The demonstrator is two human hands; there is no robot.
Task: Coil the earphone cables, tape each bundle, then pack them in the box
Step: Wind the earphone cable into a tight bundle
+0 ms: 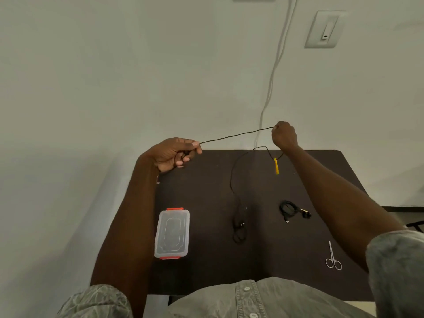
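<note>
A thin black earphone cable (pixel 236 134) is stretched taut in the air between my left hand (pixel 173 153) and my right hand (pixel 284 136), both pinched on it above the table's far edge. From my right hand the rest of the cable loops down to the dark table (pixel 206 191), ending in earbuds (pixel 239 230). A yellow strip of tape (pixel 277 165) hangs below my right wrist. A coiled black cable bundle (pixel 290 209) lies at the right. The clear plastic box (pixel 172 234) with orange clips stands shut at the left.
Small silver scissors (pixel 333 260) lie near the table's right front. A white wall cord (pixel 273 72) hangs behind the table, and a wall switch (pixel 324 28) is at the upper right. The table's left edge is beside my left forearm.
</note>
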